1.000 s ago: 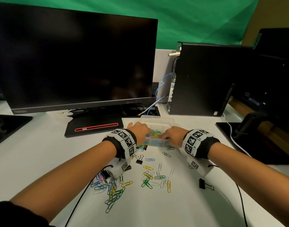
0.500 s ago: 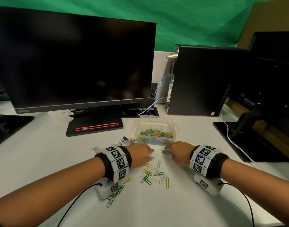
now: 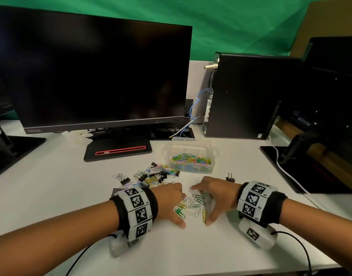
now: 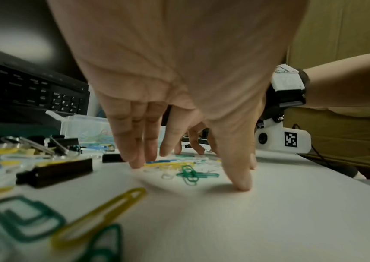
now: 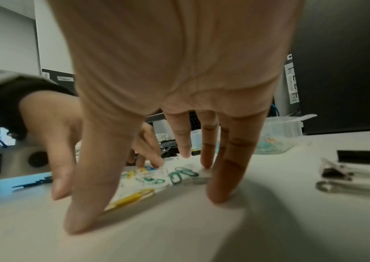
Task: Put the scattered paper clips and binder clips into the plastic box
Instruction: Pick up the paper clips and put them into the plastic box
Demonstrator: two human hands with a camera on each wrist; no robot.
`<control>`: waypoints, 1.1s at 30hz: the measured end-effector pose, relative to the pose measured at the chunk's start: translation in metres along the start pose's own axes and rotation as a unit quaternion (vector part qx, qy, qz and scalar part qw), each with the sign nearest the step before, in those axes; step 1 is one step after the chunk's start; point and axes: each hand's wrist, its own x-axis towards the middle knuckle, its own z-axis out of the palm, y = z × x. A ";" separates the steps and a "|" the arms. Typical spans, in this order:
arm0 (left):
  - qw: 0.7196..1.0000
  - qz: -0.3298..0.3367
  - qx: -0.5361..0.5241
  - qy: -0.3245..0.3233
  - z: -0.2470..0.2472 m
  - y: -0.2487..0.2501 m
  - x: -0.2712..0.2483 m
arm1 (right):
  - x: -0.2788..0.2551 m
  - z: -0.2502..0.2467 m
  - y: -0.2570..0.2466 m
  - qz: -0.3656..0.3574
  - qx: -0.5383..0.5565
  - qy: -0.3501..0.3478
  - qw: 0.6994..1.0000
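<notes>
A clear plastic box (image 3: 191, 156) with several coloured paper clips inside stands mid-table. A loose cluster of paper clips (image 3: 193, 205) lies nearer me, between my hands. My left hand (image 3: 179, 208) and right hand (image 3: 203, 206) flank it, fingers spread, fingertips and thumbs touching the table, holding nothing. The left wrist view shows the left hand (image 4: 188, 175) arched over green and yellow clips (image 4: 193, 174). In the right wrist view the right hand (image 5: 150, 203) stands over the same cluster (image 5: 157, 177). A pile of paper clips and black binder clips (image 3: 155, 174) lies left of the box.
A single binder clip (image 3: 230, 177) lies right of the hands. A monitor (image 3: 91, 76) on its stand (image 3: 119, 150) is behind the pile. A black computer tower (image 3: 246, 96) stands at the back right. More clips (image 4: 45, 212) lie under my left wrist.
Both hands have drawn back from the box toward me and now stand on the table either side of the loose clips. The box stays in place.
</notes>
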 end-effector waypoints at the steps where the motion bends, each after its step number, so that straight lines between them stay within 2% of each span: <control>1: 1.000 -0.004 -0.012 0.003 0.000 0.000 0.001 | 0.003 0.001 0.001 0.003 0.007 0.001 1.000; 6: 0.990 -0.030 -0.140 0.012 -0.001 0.001 0.006 | 0.014 0.008 -0.004 -0.015 0.068 0.034 0.997; 9: 0.984 -0.030 -0.174 0.011 0.000 0.001 0.008 | 0.016 0.011 -0.006 -0.004 0.137 0.045 0.990; 12: 0.981 -0.031 -0.194 0.001 0.001 0.002 0.009 | 0.015 0.013 -0.006 -0.003 0.180 0.029 0.983; 18: 0.989 -0.031 -0.144 -0.013 0.001 0.009 0.005 | 0.008 0.013 -0.010 -0.014 0.186 -0.001 0.982; 27: 0.998 -0.021 -0.051 -0.031 -0.001 0.018 0.003 | 0.015 0.007 -0.016 0.003 0.088 0.002 0.996; 33: 0.998 -0.023 -0.046 -0.042 0.000 0.017 0.004 | 0.021 0.000 -0.002 0.051 0.057 0.038 0.996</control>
